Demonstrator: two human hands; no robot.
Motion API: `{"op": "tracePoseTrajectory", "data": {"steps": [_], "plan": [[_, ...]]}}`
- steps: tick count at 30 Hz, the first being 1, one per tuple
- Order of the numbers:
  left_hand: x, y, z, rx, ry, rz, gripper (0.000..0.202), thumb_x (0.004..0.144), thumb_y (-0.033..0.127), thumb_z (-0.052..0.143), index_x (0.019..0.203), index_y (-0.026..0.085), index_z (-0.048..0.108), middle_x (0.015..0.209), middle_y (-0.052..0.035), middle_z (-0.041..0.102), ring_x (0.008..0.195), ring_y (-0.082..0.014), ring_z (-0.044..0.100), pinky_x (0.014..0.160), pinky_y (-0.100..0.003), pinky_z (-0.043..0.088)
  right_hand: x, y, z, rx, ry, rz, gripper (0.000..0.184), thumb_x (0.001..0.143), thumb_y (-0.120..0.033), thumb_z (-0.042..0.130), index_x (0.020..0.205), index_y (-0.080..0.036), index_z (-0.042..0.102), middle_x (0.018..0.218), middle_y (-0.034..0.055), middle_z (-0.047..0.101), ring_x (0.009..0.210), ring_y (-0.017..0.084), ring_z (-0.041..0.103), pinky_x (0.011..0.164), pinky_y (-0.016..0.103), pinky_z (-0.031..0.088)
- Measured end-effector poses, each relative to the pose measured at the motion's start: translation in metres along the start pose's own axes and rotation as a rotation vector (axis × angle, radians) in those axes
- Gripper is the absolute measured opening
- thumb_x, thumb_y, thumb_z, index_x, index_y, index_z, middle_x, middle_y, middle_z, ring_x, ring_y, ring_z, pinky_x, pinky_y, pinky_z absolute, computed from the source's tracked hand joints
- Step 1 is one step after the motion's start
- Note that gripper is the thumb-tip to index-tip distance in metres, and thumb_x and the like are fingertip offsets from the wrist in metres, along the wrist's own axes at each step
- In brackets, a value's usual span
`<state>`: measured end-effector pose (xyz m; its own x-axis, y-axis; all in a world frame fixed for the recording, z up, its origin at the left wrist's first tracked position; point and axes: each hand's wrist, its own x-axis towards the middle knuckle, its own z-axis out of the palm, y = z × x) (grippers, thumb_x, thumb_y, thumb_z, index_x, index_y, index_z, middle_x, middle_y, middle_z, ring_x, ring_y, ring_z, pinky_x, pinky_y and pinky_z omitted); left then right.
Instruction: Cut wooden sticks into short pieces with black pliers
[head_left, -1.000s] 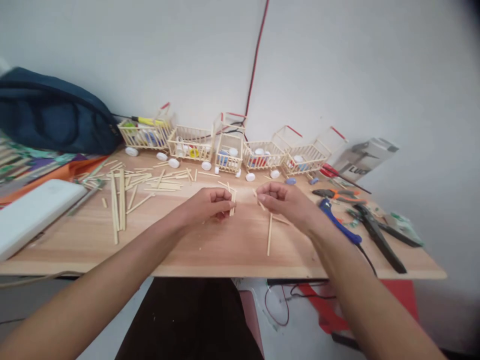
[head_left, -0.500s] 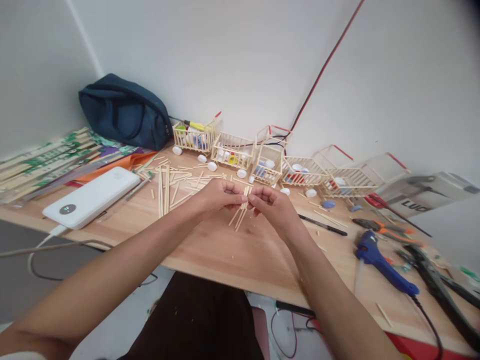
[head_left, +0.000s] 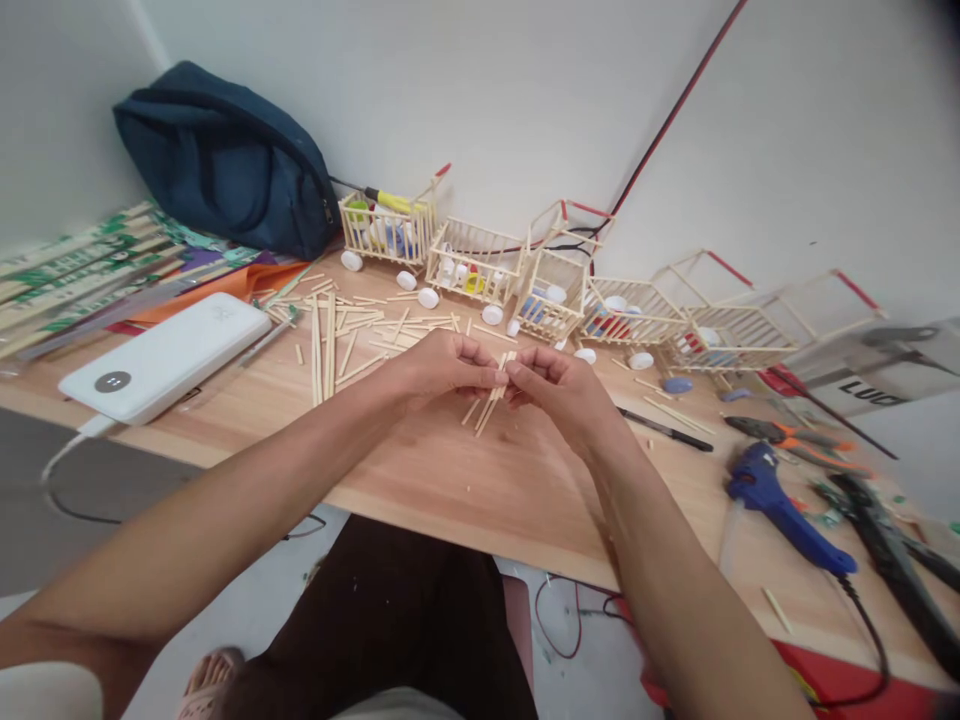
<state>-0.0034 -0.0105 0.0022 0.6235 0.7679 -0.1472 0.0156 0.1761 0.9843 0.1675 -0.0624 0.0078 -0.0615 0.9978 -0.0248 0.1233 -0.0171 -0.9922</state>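
Between my two hands is a small bundle of thin wooden sticks (head_left: 490, 408), held above the table's middle with the lower ends pointing down toward me. My left hand (head_left: 457, 368) pinches the sticks from the left, thumb and fingers closed. From the right, my right hand (head_left: 546, 378) pinches the same sticks near their upper ends. The fingertips hide how the sticks join. Loose wooden sticks (head_left: 330, 345) lie on the table just left of my left hand. Behind my hands stands a row of small stick-built shopping carts, among them one with white wheels (head_left: 480, 262).
A white power bank (head_left: 169, 350) and packaged chopsticks (head_left: 82, 275) lie at left, below a blue bag (head_left: 229, 160). On the right are a black pen (head_left: 671, 430), orange-handled pliers (head_left: 795, 437) and a blue glue gun (head_left: 787, 510) with its cord. The wooden table's (head_left: 450, 510) front edge runs before my lap.
The view has tilted slightly downward, so the carts and bag appear higher. My hands keep their pinch on the sticks, with hardly any movement relative to the table.
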Motion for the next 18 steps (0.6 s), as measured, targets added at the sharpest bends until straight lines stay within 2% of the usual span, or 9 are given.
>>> {"op": "tracePoseTrajectory", "data": {"steps": [12, 18], "plan": [[0.0003, 0.0019, 0.0003, 0.09, -0.026, 0.076, 0.028, 0.065, 0.036, 0.077, 0.071, 0.012, 0.064, 0.061, 0.0015, 0.059, 0.056, -0.0063, 0.05, 0.054, -0.019, 0.038, -0.0031, -0.0021, 0.0029, -0.051, 0.086, -0.097, 0.026, 0.071, -0.042, 0.071, 0.071, -0.02, 0.058, 0.061, -0.0021, 0.061, 0.057, 0.011, 0.058, 0.058, 0.027, 0.052], [-0.0011, 0.0027, 0.002, -0.061, -0.039, 0.072, 0.019, 0.072, 0.028, 0.071, 0.078, 0.013, 0.061, 0.073, -0.0011, 0.062, 0.064, -0.0077, 0.056, 0.062, -0.021, 0.045, -0.0024, -0.0015, -0.0028, 0.016, 0.157, -0.066, 0.026, 0.071, -0.041, 0.072, 0.072, -0.019, 0.059, 0.061, -0.0023, 0.062, 0.058, 0.01, 0.059, 0.059, 0.025, 0.051]]}}
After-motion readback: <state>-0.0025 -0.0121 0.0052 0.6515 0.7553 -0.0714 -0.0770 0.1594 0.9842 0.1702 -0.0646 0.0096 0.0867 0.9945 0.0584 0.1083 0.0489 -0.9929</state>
